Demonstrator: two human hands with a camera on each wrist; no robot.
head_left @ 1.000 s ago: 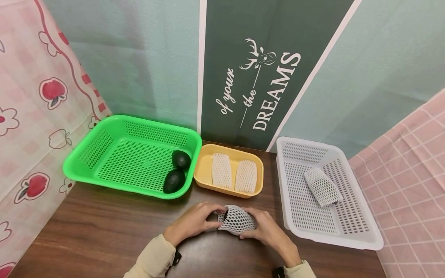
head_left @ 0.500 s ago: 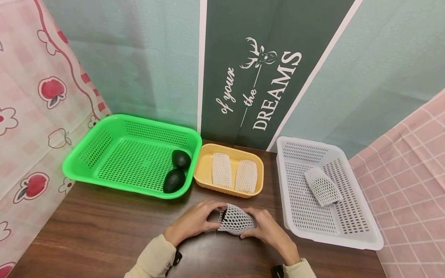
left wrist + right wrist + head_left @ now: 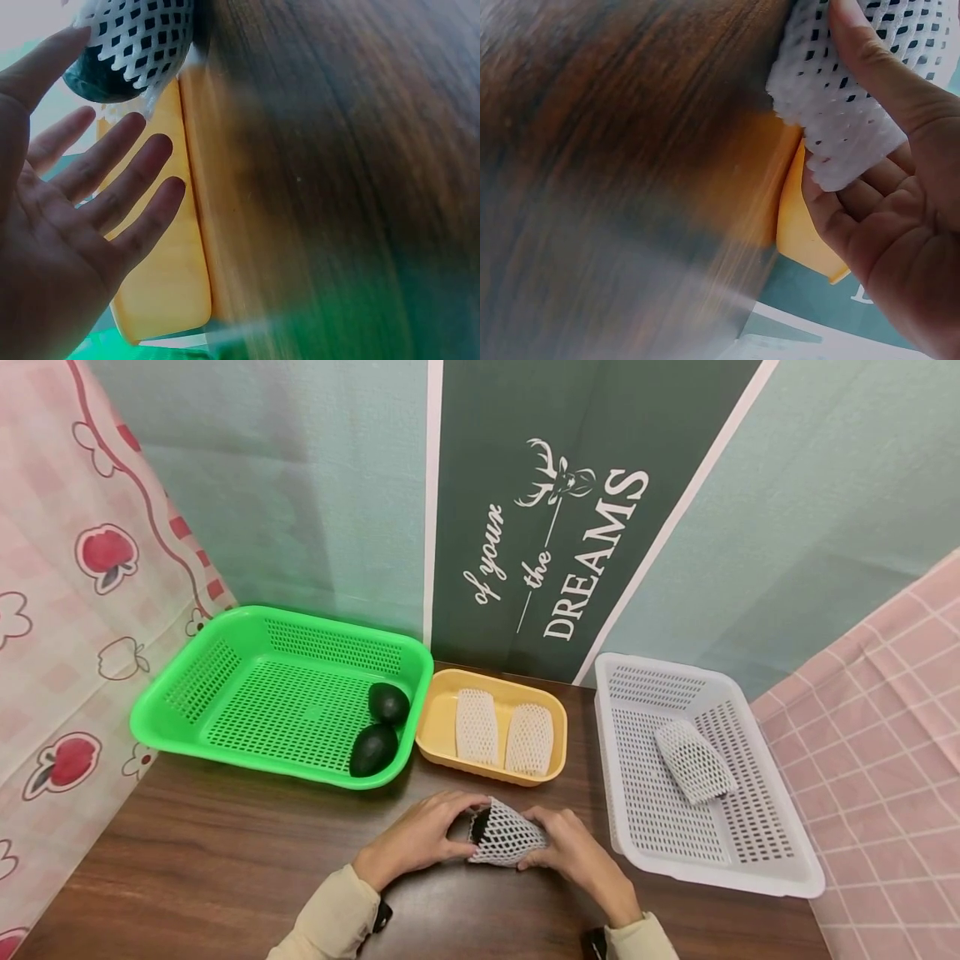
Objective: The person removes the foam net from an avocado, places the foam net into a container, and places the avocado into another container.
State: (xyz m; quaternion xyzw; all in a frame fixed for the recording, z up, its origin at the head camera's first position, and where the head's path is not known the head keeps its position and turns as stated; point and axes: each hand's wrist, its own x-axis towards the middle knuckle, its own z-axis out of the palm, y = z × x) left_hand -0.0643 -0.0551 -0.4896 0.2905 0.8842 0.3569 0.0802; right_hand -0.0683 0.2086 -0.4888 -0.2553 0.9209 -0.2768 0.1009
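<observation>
Between the hands, a dark oval object sits inside a white foam net sleeve, its dark end showing at the sleeve's left opening. My right hand grips the sleeve at its right end; in the right wrist view the thumb lies on top of the net and the curled fingers are under it. My left hand is at the other end, thumb and fingertips at the dark end and the net's edge. The left wrist view shows that hand with its other fingers spread.
A green basket at the left holds two dark oval objects. A yellow tray behind the hands holds two net sleeves. At the right, a white basket holds a netted piece.
The net's left edge has tilted a little and more of the dark end shows there. Both hands stay in nearly the same places.
</observation>
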